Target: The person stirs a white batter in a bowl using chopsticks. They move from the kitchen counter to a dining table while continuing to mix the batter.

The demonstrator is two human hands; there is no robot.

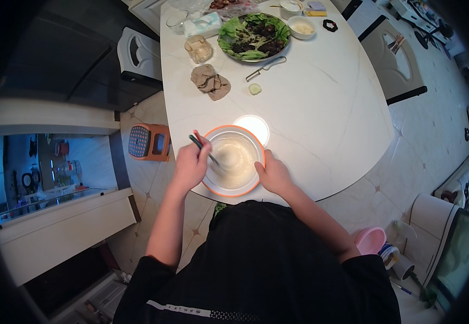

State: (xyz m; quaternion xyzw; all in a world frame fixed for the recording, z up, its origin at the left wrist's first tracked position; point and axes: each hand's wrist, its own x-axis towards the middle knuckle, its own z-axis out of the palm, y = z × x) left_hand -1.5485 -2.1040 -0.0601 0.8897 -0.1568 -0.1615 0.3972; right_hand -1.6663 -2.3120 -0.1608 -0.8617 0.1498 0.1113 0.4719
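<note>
A round white bowl with an orange rim (234, 195) stands at the near edge of the table. Inside it is a pale, creamy liquid batter (240, 170), blurred in the middle as if in motion. My left hand (192, 164) grips thin sticks, likely chopsticks (196, 139), with one red and one dark green end. Their lower part slants into the batter, where the tips are hard to make out. On the bowl's right side, my right hand (274, 172) holds the rim, thumb on top and fingers around the outer wall.
White marbled table (319, 121) with a bright light reflection behind the bowl. Farther back are a crumpled brown cloth (211, 82), a peeler (266, 69), a pale green slice (254, 89), a platter of leafy greens (228, 34), a glass (198, 49) and a small white bowl (301, 27). An orange stool (159, 141) stands left.
</note>
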